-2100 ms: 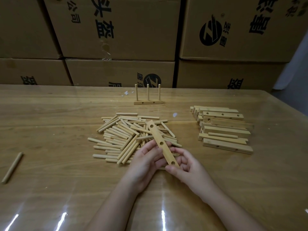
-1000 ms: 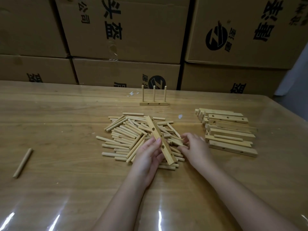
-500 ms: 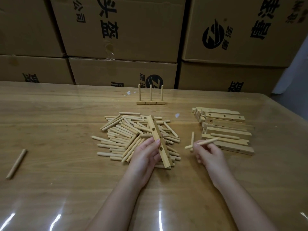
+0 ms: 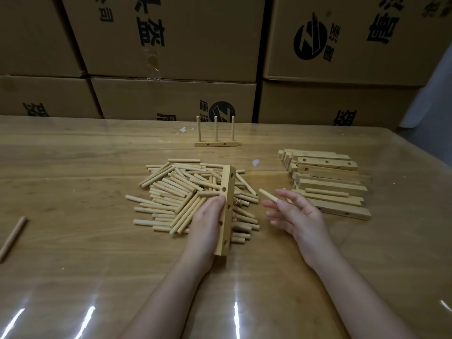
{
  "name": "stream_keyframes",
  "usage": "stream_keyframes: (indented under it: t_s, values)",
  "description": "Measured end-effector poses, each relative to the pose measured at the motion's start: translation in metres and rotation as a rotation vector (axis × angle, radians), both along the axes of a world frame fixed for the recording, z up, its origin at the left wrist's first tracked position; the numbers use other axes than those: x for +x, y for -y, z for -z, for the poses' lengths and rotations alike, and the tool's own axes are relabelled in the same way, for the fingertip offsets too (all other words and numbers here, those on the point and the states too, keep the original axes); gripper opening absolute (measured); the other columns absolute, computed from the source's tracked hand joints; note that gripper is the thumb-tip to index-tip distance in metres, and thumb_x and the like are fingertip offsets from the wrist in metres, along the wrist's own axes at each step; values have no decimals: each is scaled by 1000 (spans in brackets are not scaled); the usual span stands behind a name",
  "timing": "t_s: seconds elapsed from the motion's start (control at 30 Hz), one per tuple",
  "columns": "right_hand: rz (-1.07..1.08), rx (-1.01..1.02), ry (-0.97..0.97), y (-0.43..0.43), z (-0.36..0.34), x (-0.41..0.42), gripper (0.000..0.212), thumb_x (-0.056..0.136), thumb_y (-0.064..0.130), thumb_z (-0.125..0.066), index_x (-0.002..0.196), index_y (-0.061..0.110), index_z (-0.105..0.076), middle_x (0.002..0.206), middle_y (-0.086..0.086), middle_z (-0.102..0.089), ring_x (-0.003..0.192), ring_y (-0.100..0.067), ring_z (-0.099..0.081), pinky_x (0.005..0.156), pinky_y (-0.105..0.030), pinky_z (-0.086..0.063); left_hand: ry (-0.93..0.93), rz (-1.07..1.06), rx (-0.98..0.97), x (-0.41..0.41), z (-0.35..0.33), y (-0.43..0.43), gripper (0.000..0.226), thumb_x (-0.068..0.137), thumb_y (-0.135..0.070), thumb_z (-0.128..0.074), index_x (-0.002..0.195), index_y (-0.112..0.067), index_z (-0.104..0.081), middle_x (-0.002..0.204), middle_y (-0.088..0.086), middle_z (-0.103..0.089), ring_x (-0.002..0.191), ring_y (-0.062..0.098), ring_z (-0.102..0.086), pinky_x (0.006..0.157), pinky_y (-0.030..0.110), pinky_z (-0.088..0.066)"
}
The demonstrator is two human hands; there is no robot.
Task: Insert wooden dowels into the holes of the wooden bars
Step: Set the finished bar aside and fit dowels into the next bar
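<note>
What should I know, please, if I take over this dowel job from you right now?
Left hand holds a wooden bar on edge over the dowel pile; its visible holes are empty.
Right hand pinches one dowel, just right of the bar, not yet in a hole.
Done: one finished bar with three upright dowels stands at the far side of the table.
Left: fill the held bar, then the bar stack on the right. A stray dowel lies far left.

Lone dowel [image 4: 13, 234] cut off (left edge).
</note>
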State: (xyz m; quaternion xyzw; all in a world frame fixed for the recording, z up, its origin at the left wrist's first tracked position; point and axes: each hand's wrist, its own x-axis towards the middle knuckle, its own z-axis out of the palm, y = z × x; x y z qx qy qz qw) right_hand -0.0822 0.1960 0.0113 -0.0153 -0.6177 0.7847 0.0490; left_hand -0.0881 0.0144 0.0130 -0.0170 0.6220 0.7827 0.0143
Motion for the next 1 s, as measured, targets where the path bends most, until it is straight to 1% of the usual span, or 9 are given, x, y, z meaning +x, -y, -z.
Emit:
stream_keyframes:
  t_s: [0.1,0.2,0.33,0.4,0.57,0.73,0.83,0.9,1.0]
  values:
    - [28,35,-20,3,0,0,23,84,13,-62,107,14,-61,97,-4,-73,92,-19,-68,68,-25,-56,-17,35,-14,4,-4,-3,28,97,-28,-46,83,-15,-65,63,1,-63,50,9,-56,47,20,-46]
    - [92,103,-63,8,0,0,16,84,16,-64,99,21,-65,91,1,-73,92,-11,-67,72,-27,-50,-39,53,-47,6,-7,-4,26,98,-24,-44,85,-11,-62,61,0,-61,48,7,-55,44,18,-44]
    - [162,172,-142,16,-1,2,13,78,25,-68,87,34,-72,84,9,-71,83,2,-64,69,-9,-45,-58,66,-91,7,-6,-5,24,98,-24,-45,87,-13,-63,62,-2,-61,52,4,-57,47,17,-46]
    - [166,169,-174,18,-2,2,13,78,25,-69,87,33,-72,85,7,-72,86,1,-64,70,-5,-43,-78,90,-114,8,-5,-6,22,97,-24,-47,89,-14,-65,63,-3,-61,55,3,-59,50,17,-48]
    - [159,187,-203,20,-2,2,13,82,19,-67,90,28,-71,87,4,-73,90,-2,-64,72,-4,-43,-105,107,-122,8,-2,-8,19,96,-22,-49,92,-23,-68,66,-12,-65,62,1,-63,50,17,-49]
    - [166,238,-201,19,1,-1,13,83,16,-66,93,24,-71,84,5,-72,84,1,-65,70,-4,-42,-101,122,-111,8,-2,-8,23,97,-22,-48,91,-19,-70,67,-4,-63,61,2,-62,50,18,-49]
    - [163,262,-200,18,2,-1,13,84,15,-65,93,22,-71,80,6,-72,80,2,-64,69,-4,-42,-117,133,-121,8,0,-8,23,96,-24,-48,90,-23,-71,70,-3,-63,63,3,-62,51,18,-49]
    - [165,286,-203,17,2,-1,13,84,15,-65,92,24,-71,80,6,-72,80,2,-64,69,-4,-43,-131,147,-124,8,0,-8,21,95,-26,-49,97,-29,-70,74,-7,-67,66,3,-64,52,17,-49]
    - [164,314,-210,15,1,-1,15,85,13,-65,91,26,-71,77,10,-71,77,3,-64,67,-4,-42,-166,156,-139,9,1,-8,27,94,-27,-51,111,-45,-61,99,-18,-71,77,0,-66,57,17,-50]
